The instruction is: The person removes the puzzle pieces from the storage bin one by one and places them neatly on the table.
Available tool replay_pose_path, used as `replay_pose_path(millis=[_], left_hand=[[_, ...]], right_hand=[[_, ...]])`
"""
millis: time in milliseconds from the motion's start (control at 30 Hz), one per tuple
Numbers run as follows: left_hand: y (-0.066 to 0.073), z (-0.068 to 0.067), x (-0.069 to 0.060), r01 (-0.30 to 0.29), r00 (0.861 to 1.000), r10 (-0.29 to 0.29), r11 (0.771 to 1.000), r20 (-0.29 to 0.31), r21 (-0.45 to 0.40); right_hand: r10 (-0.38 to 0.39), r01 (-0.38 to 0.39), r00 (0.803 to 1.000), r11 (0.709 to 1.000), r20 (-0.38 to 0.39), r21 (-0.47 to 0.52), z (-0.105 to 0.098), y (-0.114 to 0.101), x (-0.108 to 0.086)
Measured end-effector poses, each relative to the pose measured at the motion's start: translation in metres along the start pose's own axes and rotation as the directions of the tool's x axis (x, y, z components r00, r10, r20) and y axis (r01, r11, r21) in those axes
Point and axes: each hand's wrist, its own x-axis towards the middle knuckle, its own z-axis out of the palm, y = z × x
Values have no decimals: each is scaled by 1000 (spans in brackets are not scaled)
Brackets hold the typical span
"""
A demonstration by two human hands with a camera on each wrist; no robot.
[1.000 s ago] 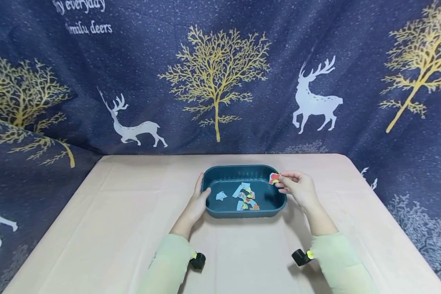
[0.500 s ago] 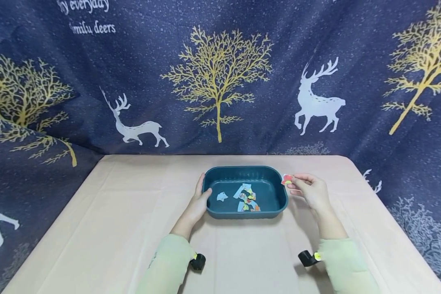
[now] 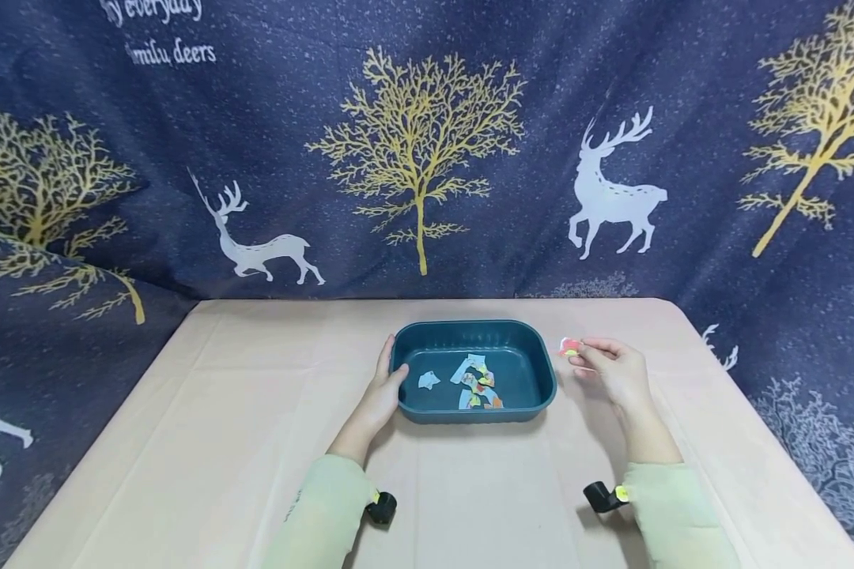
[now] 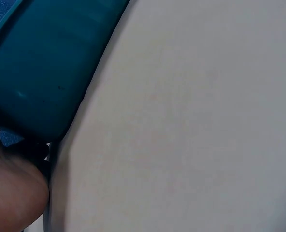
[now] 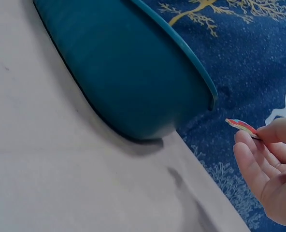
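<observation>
A dark teal tray stands on the table, with several torn-looking coloured pieces inside and a pale blue one apart at the left. My left hand grips the tray's left end, thumb over the rim. Just beyond the right end, my right hand pinches a red and yellow piece between thumb and fingers. In the right wrist view that piece is held in the right hand's fingertips, apart from the tray. The left wrist view shows the tray's side and part of the left hand.
A pale cloth covers the table. Behind it hangs a dark blue curtain with printed trees and deer. Black devices are fixed at both wrists, by the green sleeves.
My right hand has carried the red and yellow piece rightward, from over the tray's right rim to outside it. The left hand keeps its hold on the tray.
</observation>
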Motion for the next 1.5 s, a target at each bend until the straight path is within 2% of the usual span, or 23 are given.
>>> replay_pose_path(millis=[267,433,833,1000,1167,1300,1500], left_hand=[[-1,0,-2,-8,1000,9,1000,19,-10],[-1,0,-1,-12,1000,13,1000,25,-8],[3,-1,-2,37,999,-36,999,36,-28],[0,-1,-1,25,999,-24,999,39,-29],[0,0,-1,18,999,-17,1000,43,-22],[7,-2,-3,27,998,-26,999,57,-18],[31,-5,-19,24,997,-23,999,75,-25]], right_hand=[[105,-105,994,994,-25,8,-13,5,3],[137,-139,990,990,-44,-34,-18,12,7],[156,-156,988,987,-13,-46,-25,21,11],[163,-162,987,983,0,-86,-27,29,13],[184,-186,983,973,-27,-137,-27,32,14],[180,-185,983,968,-39,-169,-25,32,14],[173,-176,984,970,-29,-169,-24,32,14]])
